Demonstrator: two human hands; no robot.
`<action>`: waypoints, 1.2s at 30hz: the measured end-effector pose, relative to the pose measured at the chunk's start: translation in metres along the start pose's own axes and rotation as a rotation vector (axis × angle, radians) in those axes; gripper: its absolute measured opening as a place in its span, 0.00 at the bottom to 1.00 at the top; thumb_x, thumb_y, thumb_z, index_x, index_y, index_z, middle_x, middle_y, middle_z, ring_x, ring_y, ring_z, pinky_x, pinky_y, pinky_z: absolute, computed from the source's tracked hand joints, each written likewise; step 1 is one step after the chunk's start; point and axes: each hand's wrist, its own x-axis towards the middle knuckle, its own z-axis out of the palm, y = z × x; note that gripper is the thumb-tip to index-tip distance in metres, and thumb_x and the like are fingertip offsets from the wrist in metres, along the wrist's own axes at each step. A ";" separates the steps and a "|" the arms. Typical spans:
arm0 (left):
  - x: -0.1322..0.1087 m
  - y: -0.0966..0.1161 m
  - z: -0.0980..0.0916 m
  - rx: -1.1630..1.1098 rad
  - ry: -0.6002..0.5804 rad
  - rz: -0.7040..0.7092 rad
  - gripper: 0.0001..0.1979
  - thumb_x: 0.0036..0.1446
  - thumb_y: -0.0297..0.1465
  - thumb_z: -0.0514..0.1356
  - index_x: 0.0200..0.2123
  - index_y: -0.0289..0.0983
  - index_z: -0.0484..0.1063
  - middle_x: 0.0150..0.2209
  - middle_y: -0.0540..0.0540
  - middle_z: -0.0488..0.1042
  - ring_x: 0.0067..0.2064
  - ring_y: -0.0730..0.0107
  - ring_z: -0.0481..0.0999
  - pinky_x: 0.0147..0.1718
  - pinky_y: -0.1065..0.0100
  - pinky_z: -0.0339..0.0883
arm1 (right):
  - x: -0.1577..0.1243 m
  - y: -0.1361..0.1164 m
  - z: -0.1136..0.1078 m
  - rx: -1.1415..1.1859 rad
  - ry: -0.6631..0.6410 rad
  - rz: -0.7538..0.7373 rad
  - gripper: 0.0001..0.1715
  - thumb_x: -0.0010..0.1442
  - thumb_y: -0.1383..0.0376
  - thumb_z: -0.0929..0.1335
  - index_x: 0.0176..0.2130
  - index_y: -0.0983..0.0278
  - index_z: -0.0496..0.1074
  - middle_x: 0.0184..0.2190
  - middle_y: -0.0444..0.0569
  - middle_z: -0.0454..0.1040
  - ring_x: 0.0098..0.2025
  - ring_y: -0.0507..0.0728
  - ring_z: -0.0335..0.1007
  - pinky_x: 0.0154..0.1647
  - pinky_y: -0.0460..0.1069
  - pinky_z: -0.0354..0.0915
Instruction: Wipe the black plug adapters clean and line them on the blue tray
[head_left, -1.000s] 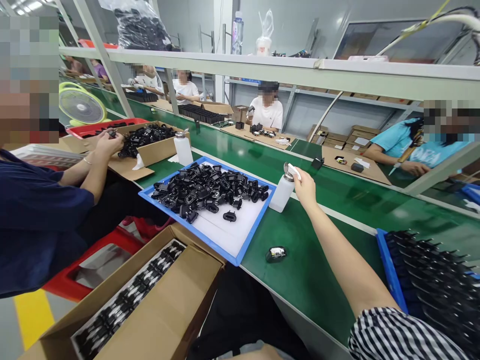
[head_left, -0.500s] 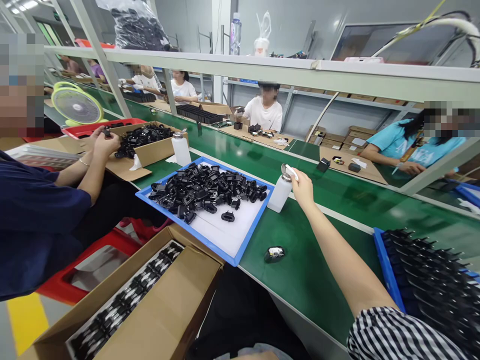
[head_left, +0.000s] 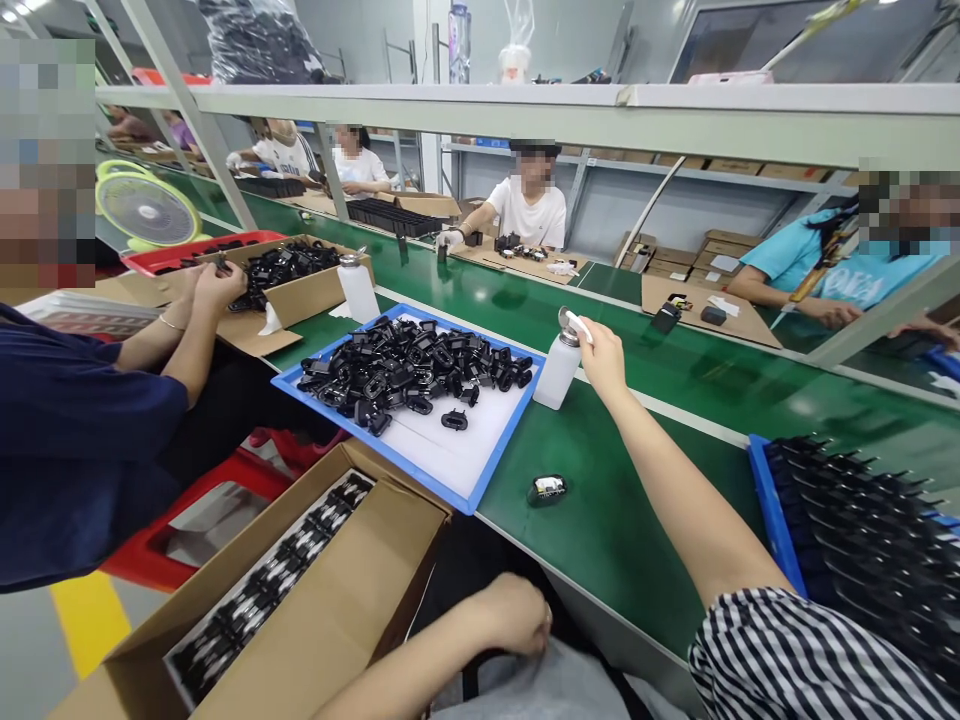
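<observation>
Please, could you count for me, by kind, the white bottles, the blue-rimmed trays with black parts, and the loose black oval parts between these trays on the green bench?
White plastic bottles: 2
Blue-rimmed plastic trays holding black parts: 2
Loose black oval parts between the trays, on the green bench: 1
Total: 5

Green across the surface [head_left: 600, 460]. White within blue on the tray [head_left: 461, 465], black on the piled parts [head_left: 412, 370]; at the tray's three o'clock, milky white on the bottle [head_left: 557, 380], white on the held wad [head_left: 578, 325]. At four o'clock, black-and-white checks on the sleeve [head_left: 802, 650]; at ten, lime on the fan [head_left: 146, 205].
</observation>
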 end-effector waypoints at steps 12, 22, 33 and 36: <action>-0.024 -0.002 -0.036 -0.322 0.150 -0.005 0.10 0.46 0.35 0.52 0.31 0.38 0.69 0.29 0.51 0.73 0.31 0.74 0.71 0.27 0.76 0.60 | 0.002 -0.005 -0.002 0.025 -0.035 0.054 0.18 0.54 0.66 0.56 0.43 0.65 0.65 0.41 0.55 0.68 0.46 0.61 0.60 0.43 0.58 0.55; -0.008 -0.008 -0.063 -0.374 0.744 -0.556 0.23 0.44 0.33 0.56 0.44 0.30 0.60 0.41 0.40 0.68 0.44 0.61 0.65 0.39 0.65 0.60 | -0.066 -0.023 -0.030 0.631 0.076 0.501 0.19 0.48 0.62 0.61 0.40 0.67 0.68 0.39 0.50 0.70 0.41 0.60 0.64 0.42 0.55 0.58; 0.026 -0.035 -0.074 -0.347 0.572 -0.240 0.18 0.39 0.34 0.62 0.38 0.41 0.69 0.35 0.50 0.72 0.40 0.65 0.66 0.41 0.66 0.58 | -0.172 -0.047 -0.031 0.918 -0.335 0.677 0.19 0.46 0.58 0.64 0.38 0.64 0.69 0.38 0.48 0.71 0.41 0.59 0.65 0.44 0.54 0.58; 0.026 -0.038 -0.074 -0.333 0.547 -0.232 0.18 0.40 0.35 0.61 0.39 0.41 0.69 0.34 0.48 0.72 0.41 0.63 0.66 0.41 0.64 0.57 | -0.171 -0.049 -0.035 0.835 -0.470 0.534 0.17 0.48 0.59 0.62 0.38 0.63 0.69 0.39 0.47 0.71 0.41 0.58 0.65 0.44 0.53 0.58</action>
